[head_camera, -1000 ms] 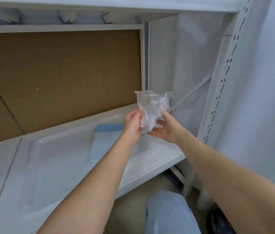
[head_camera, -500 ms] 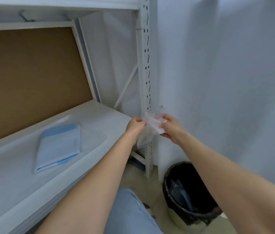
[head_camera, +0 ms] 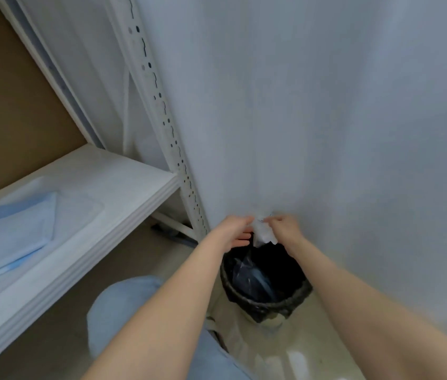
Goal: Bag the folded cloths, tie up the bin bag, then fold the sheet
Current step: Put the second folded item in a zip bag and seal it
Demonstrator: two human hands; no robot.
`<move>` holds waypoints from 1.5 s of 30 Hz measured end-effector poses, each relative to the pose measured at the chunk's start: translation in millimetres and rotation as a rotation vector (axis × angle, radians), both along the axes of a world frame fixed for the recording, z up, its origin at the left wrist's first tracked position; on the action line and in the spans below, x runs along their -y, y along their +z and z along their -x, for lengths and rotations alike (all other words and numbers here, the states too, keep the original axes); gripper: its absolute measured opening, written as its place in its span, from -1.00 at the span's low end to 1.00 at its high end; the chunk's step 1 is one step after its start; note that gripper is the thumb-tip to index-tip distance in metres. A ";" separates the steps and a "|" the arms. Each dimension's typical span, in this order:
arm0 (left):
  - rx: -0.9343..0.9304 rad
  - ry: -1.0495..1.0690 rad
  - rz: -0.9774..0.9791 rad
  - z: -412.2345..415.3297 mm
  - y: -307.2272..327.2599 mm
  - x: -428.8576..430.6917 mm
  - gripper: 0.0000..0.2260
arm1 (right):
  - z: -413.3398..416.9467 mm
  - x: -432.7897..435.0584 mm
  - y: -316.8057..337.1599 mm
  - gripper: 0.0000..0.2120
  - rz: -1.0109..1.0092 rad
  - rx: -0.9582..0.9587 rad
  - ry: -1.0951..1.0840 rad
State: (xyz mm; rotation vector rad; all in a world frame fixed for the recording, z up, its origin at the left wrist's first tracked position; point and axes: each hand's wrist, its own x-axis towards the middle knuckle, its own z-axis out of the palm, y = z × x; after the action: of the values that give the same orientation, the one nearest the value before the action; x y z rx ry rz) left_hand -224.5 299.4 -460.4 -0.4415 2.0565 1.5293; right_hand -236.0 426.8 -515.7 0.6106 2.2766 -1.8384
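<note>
The left hand (head_camera: 237,231) and right hand (head_camera: 284,227), both pinching the crumpled clear plastic (head_camera: 263,235), have swung away from the shelf to just above the bin (head_camera: 266,307). It is probably about to be discarded, and the bag is not yet tied.

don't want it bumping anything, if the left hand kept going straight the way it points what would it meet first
The crumpled clear plastic, which the left hand pinches with the right hand. Beyond that probably the white wall, though depth is unclear. The bin lies below that line.
</note>
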 end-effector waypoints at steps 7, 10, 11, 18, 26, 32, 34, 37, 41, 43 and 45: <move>0.021 -0.023 0.241 9.2 -51.3 1.9 -0.67 | -17.6 -3.3 -75.7 -0.65 -0.481 0.195 0.065; 0.010 0.032 0.301 21.1 -71.9 13.8 -0.78 | -17.3 1.5 -105.2 -0.58 -0.441 0.311 0.126; 0.011 0.042 0.325 24.4 -79.2 17.9 -0.74 | -17.3 3.5 -111.9 -0.51 -0.457 0.344 0.188; 0.090 0.036 0.404 32.6 -127.2 30.3 -0.71 | -16.3 19.3 -152.0 -0.56 -0.633 0.350 0.681; 0.070 0.030 0.419 34.1 -142.5 35.1 -0.53 | -10.4 22.7 -166.5 -0.58 -0.668 0.516 0.912; -0.031 -0.097 0.484 39.0 -150.4 36.5 -0.43 | -12.8 22.0 -173.1 -0.48 -0.692 0.559 0.936; -0.075 -0.152 0.534 39.4 -149.4 37.6 -0.46 | -11.8 19.9 -158.9 -0.55 -0.799 0.495 0.844; -0.018 -0.204 0.580 36.6 -148.2 42.8 -0.54 | -3.5 13.0 -154.5 -0.66 -1.005 0.369 0.732; 0.228 -0.153 0.581 25.1 -145.4 47.1 -0.77 | 2.5 9.4 -142.4 -0.64 -1.057 0.289 0.665; 0.315 -0.116 0.561 15.7 -148.3 49.7 -0.82 | 1.3 9.6 -136.1 -0.61 -1.068 0.216 0.612; 0.367 -0.054 0.497 8.5 -148.2 49.7 -0.83 | -1.4 9.5 -131.1 -0.59 -1.089 0.132 0.555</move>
State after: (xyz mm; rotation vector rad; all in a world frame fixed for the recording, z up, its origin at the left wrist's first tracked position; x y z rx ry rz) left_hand -233.0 249.6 -608.6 -0.7794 2.1071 0.8139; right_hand -234.6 417.3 -646.7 0.1294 2.7978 -0.2302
